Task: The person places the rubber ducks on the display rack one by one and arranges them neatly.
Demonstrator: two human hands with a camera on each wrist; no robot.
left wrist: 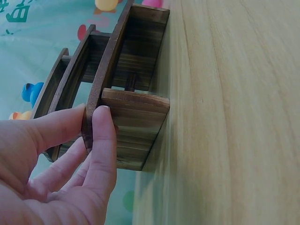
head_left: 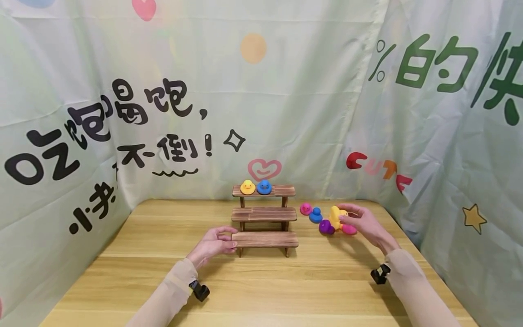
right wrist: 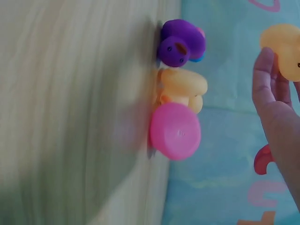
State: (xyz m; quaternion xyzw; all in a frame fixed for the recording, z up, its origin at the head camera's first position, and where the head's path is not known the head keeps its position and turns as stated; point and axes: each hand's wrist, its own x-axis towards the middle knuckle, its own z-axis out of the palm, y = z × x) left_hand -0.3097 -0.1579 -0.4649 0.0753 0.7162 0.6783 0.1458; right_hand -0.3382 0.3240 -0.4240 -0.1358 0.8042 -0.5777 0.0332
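A three-tier wooden step stand (head_left: 265, 239) stands on the table, and my left hand (head_left: 213, 245) pinches the left end of its lowest shelf between thumb and fingers. On the top shelf sit a yellow rubber duck (head_left: 247, 187) and a blue rubber duck (head_left: 264, 187). To the right of the stand, my right hand (head_left: 362, 222) grips a yellow rubber duck (right wrist: 281, 44) raised off the table. Below it lie a purple duck (right wrist: 180, 43), another yellow duck (right wrist: 183, 86) and a pink duck (right wrist: 176, 131) with its flat base showing.
A magenta duck (head_left: 305, 209) and a blue duck (head_left: 315, 215) lie between the stand and the right hand. Printed cloth (head_left: 302, 91) hangs behind and on both sides of the wooden table (head_left: 261, 290).
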